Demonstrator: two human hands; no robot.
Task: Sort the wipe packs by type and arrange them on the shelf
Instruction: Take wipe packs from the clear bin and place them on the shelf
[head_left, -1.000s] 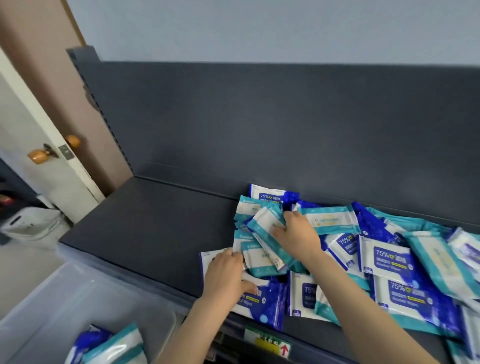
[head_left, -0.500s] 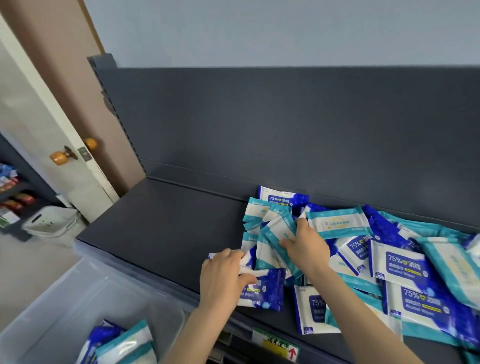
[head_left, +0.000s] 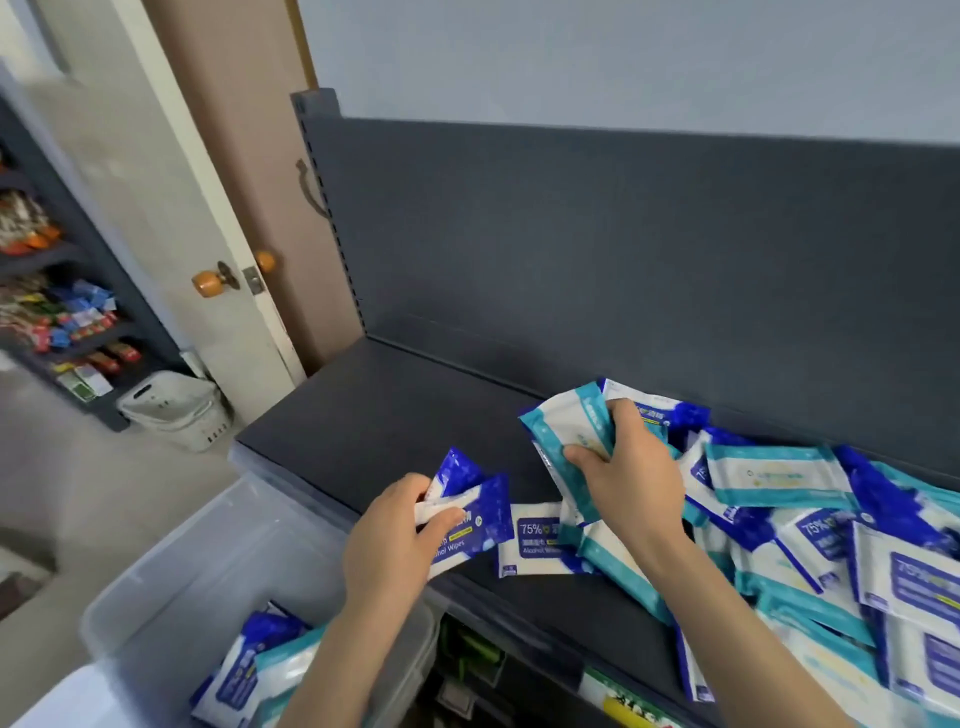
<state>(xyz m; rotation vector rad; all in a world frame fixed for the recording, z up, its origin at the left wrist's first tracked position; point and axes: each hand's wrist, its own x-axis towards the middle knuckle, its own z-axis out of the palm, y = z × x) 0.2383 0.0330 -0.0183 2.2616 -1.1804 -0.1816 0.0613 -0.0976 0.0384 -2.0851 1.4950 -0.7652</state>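
Observation:
A mixed heap of wipe packs (head_left: 810, 525), dark blue "75% Alcohol Wipes" ones and teal-and-white ones, covers the right half of the dark grey shelf (head_left: 374, 426). My left hand (head_left: 389, 540) grips two dark blue packs (head_left: 472, 504) lifted near the shelf's front edge. My right hand (head_left: 628, 478) grips a bunch of teal packs (head_left: 566, 431) held up off the heap's left end. One blue pack (head_left: 530, 540) lies flat on the shelf between my hands.
A clear plastic bin (head_left: 171, 587) stands below the shelf at lower left with more blue and teal packs (head_left: 260, 670) inside. The shelf's left half is bare. A door with an orange knob (head_left: 208, 283) and a snack rack (head_left: 57, 317) stand to the left.
My left hand has lifted the blue packs and drawn them left, away from the heap. My right hand has gathered the teal packs and raised them. The view has swung left.

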